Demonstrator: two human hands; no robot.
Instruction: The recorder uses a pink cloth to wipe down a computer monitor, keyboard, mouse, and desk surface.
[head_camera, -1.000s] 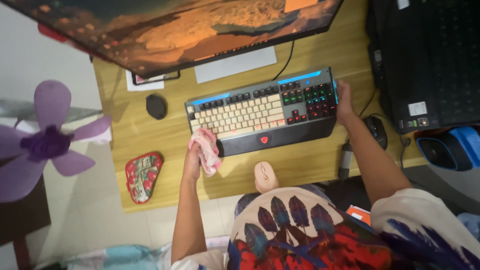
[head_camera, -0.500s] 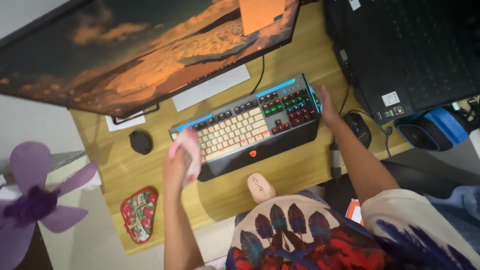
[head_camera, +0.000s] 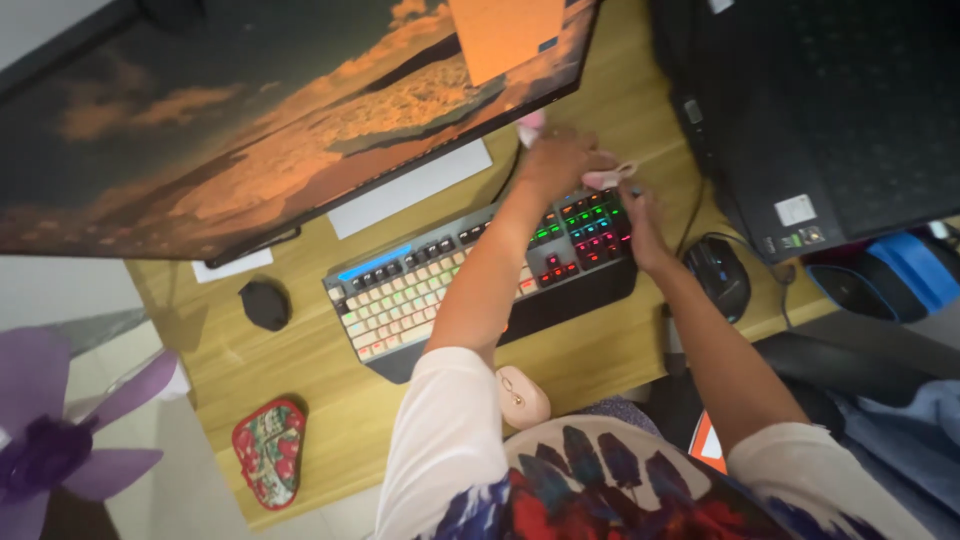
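Left hand (head_camera: 556, 158) reaches across the lit keyboard (head_camera: 470, 270) to its far right corner, fingers closed on a pink cloth (head_camera: 610, 178) that shows at both sides of the fist. Right hand (head_camera: 640, 222) rests on the keyboard's right edge, fingers curled against it. Keyboard lies on the wooden tabletop (head_camera: 300, 360) below the monitor (head_camera: 250, 110). A black mouse (head_camera: 718, 275) sits just right of it; a pink mouse (head_camera: 522, 396) near the front edge; a patterned pouch (head_camera: 268, 450), closed, at left.

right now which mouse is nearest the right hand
The black mouse, just right of the keyboard beside the right hand. The pink mouse sits at the desk's near edge, and the dark one lies far left.
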